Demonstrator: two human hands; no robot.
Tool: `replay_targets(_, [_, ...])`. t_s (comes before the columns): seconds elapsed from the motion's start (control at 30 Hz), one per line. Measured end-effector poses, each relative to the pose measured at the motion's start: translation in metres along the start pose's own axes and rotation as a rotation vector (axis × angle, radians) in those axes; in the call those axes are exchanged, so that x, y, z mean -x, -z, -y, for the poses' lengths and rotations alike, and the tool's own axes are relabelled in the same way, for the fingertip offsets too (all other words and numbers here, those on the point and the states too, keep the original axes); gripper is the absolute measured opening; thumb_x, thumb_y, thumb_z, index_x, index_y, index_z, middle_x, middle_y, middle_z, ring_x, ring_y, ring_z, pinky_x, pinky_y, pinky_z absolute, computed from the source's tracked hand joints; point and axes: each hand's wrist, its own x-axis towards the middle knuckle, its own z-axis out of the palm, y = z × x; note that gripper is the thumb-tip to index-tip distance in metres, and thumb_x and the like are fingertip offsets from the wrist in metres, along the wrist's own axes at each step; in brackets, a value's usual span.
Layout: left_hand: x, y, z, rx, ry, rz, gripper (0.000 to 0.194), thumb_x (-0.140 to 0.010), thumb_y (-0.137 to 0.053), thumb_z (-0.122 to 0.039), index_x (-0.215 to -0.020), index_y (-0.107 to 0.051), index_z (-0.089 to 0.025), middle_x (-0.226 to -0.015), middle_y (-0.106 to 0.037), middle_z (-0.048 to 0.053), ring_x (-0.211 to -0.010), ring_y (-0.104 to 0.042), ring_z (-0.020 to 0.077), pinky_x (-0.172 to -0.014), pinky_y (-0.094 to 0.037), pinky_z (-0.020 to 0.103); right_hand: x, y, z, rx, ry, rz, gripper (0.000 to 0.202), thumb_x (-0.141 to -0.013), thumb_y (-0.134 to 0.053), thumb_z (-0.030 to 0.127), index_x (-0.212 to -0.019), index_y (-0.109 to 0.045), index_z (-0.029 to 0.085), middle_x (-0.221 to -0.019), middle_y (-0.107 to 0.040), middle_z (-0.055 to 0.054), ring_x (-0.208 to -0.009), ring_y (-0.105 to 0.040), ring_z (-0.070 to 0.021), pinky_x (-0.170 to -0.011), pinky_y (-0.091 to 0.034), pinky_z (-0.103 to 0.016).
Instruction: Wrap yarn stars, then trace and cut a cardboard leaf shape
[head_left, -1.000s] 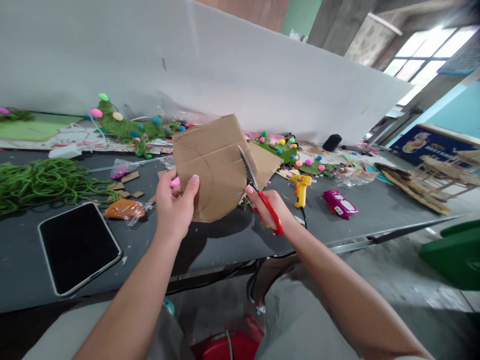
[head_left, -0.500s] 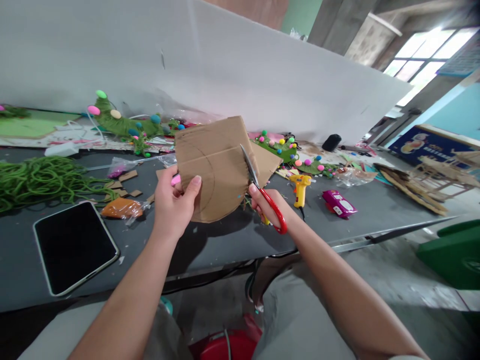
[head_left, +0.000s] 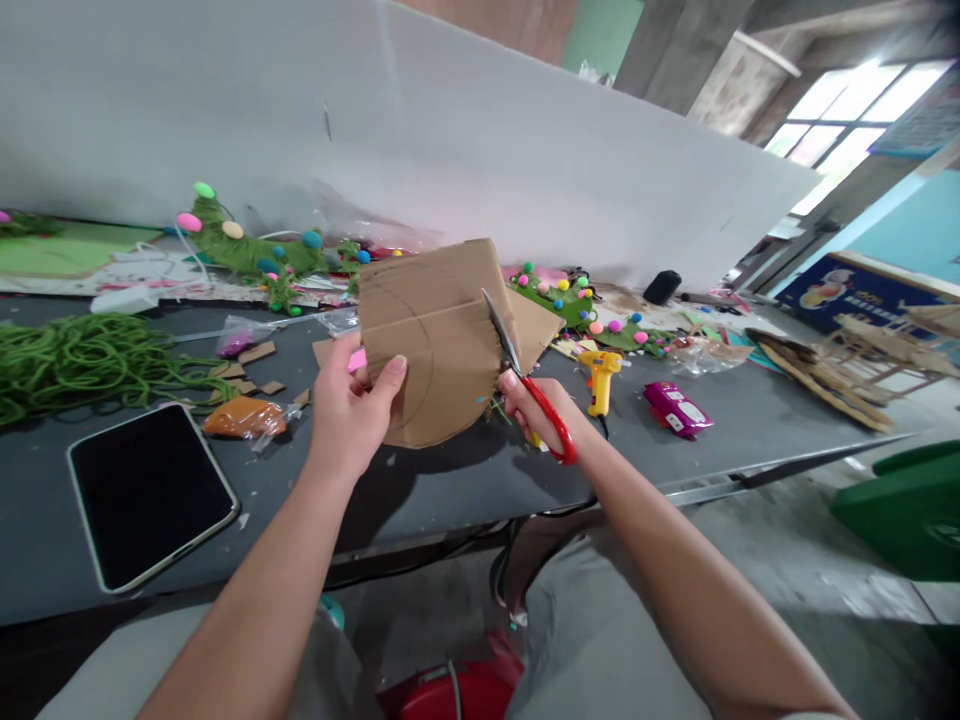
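Observation:
My left hand [head_left: 352, 400] grips a piece of brown cardboard [head_left: 442, 350] by its left edge, thumb in front and fingers behind. A curved line is drawn on the cardboard, and its lower edge is rounded. In my right hand [head_left: 544, 405] is a pair of red-handled scissors [head_left: 504, 335]. One blade lies across the front of the cardboard near its right edge; the other blade is hidden behind it. Another cardboard piece [head_left: 536, 325] sticks out behind on the right. A yellow glue gun [head_left: 600, 378] stands to the right of my right hand.
On the dark table lie a tablet [head_left: 150, 495], green yarn [head_left: 90, 365], an orange packet [head_left: 246, 415] and a purple packet [head_left: 677, 408]. Green yarn-wrapped shapes with pompoms [head_left: 247, 245] line the white board [head_left: 540, 160]. A green bin [head_left: 900, 510] stands at right.
The cardboard and my left hand have shifted slightly to the right. My right hand and the scissors have moved only a little.

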Motion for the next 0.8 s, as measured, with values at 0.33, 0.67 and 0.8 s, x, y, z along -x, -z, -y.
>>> replay_targets(0.33, [0.001, 0.0, -0.002, 0.002, 0.01, 0.017, 0.046, -0.08, -0.083, -0.038, -0.123, -0.069, -0.029, -0.112, -0.078, 0.008, -0.097, -0.077, 0.0254, -0.088, -0.062, 0.04, -0.001, 0.003, -0.001, 0.071, 0.004, -0.091, 0.07, -0.084, -0.051, 0.085, -0.059, -0.046, 0.02, -0.05, -0.041, 0.002, -0.047, -0.04, -0.0106, -0.046, -0.027, -0.026])
replay_targets(0.67, [0.001, 0.003, -0.005, -0.042, 0.022, 0.074, 0.045, -0.082, -0.081, -0.037, -0.124, -0.067, -0.029, -0.117, -0.078, 0.006, -0.101, -0.076, 0.024, -0.092, -0.061, 0.039, 0.001, 0.011, 0.0, 0.016, 0.003, 0.033, 0.072, -0.084, -0.046, 0.088, -0.07, -0.056, 0.018, -0.054, -0.047, 0.001, -0.048, -0.044, -0.0109, -0.047, -0.032, -0.025])
replay_targets(0.8, [0.001, 0.003, -0.008, -0.046, 0.036, 0.078, 0.045, -0.082, -0.081, -0.036, -0.124, -0.066, -0.029, -0.114, -0.078, 0.006, -0.097, -0.077, 0.0234, -0.089, -0.062, 0.038, 0.001, 0.013, 0.002, 0.032, 0.023, 0.041, 0.073, -0.084, -0.045, 0.088, -0.071, -0.057, 0.018, -0.056, -0.049, 0.001, -0.051, -0.046, -0.0114, -0.048, -0.034, -0.024])
